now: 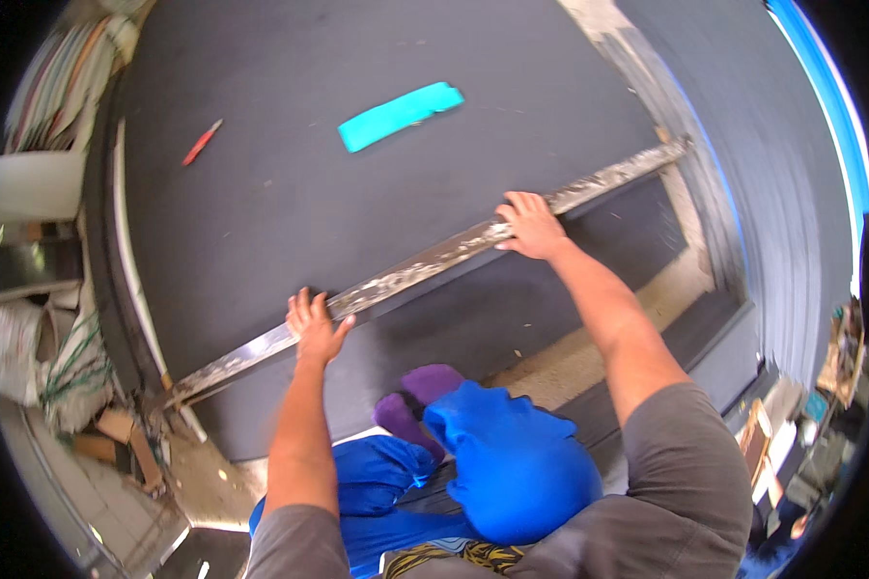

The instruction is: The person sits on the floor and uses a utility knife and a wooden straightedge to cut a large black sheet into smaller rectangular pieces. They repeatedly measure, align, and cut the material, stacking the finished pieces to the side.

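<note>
A long, scuffed metal straightedge bar (415,270) lies slantwise across a dark grey sheet (280,212), from the lower left up to the right. My left hand (314,326) rests over the bar left of its middle, fingers spread. Further right, my right hand (531,225) lies over the same bar, its fingers across the top and the thumb at the near edge. Beyond the bar, a turquoise strip (396,118) and a red utility knife (202,143) lie on the sheet, apart from both hands.
At the left stand stacked sheets (58,82), a white sack (14,352) and cardboard pieces (126,444). Layered grey sheets (782,164) curve along the right. Scrap and clutter (801,454) fill the lower right. My feet in purple socks (430,383) are close to the bar's near side.
</note>
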A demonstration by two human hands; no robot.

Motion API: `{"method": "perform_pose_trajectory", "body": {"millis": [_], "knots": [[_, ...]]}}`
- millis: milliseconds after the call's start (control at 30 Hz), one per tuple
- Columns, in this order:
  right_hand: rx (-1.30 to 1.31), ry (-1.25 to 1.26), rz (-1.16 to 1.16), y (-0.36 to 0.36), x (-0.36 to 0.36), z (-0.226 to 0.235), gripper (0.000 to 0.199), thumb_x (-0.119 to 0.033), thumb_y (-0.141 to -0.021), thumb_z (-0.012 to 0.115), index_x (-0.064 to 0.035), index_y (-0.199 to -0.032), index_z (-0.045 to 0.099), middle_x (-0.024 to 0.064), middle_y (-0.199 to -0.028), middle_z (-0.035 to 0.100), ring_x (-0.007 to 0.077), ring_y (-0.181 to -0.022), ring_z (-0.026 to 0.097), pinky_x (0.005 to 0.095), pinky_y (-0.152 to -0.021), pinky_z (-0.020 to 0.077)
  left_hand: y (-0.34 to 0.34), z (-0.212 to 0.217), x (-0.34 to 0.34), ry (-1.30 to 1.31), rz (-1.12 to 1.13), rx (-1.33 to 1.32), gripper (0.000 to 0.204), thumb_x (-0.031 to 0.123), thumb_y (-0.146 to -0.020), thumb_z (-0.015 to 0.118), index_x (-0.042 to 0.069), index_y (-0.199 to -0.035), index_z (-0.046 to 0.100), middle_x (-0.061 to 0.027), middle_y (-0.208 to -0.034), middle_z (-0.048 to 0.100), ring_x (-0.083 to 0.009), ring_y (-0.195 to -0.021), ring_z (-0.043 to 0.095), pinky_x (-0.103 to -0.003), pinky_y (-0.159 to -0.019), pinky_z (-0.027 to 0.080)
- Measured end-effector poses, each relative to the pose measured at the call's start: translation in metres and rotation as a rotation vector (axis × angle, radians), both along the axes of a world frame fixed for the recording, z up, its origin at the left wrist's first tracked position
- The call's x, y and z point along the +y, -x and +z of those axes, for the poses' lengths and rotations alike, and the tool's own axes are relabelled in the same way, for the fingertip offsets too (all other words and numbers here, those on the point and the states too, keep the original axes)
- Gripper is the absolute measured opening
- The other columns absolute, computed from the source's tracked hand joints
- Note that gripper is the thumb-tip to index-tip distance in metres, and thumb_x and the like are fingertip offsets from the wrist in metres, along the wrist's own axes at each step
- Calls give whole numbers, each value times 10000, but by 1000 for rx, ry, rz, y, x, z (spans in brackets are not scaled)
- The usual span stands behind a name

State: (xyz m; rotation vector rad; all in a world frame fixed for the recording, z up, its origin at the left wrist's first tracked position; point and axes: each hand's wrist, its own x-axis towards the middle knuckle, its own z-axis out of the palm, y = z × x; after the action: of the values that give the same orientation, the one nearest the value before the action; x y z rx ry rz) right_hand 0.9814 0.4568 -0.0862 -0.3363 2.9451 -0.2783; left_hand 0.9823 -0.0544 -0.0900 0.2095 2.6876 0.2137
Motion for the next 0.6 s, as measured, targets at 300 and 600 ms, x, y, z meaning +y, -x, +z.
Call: {"method": "perform_pose_trajectory", "body": {"millis": [300, 600], "knots": [[-77, 129, -236, 32, -13, -14, 398, -469, -1061, 533, -152, -1272, 652, 124, -1319, 574, 329, -1287, 506, 493, -1110, 371, 11, 1, -1, 157, -11, -87, 684, 587, -1084, 418, 251, -1666, 288, -230, -1755, 77, -455, -1620, -23, -603, -1302, 15], [88, -200, -542, 43, -25, -26, 540, -515, -1046, 547, -132, -1428, 558, 221, -1551, 443, 382, -1512, 324, 561, -1240, 228, 80, 22, 0, 71, -643, 30, 1006, 752, -818, 713, 382, -1663, 311, -233, -1761, 32, -498, -1611, -61, -692, -1264, 33]]}}
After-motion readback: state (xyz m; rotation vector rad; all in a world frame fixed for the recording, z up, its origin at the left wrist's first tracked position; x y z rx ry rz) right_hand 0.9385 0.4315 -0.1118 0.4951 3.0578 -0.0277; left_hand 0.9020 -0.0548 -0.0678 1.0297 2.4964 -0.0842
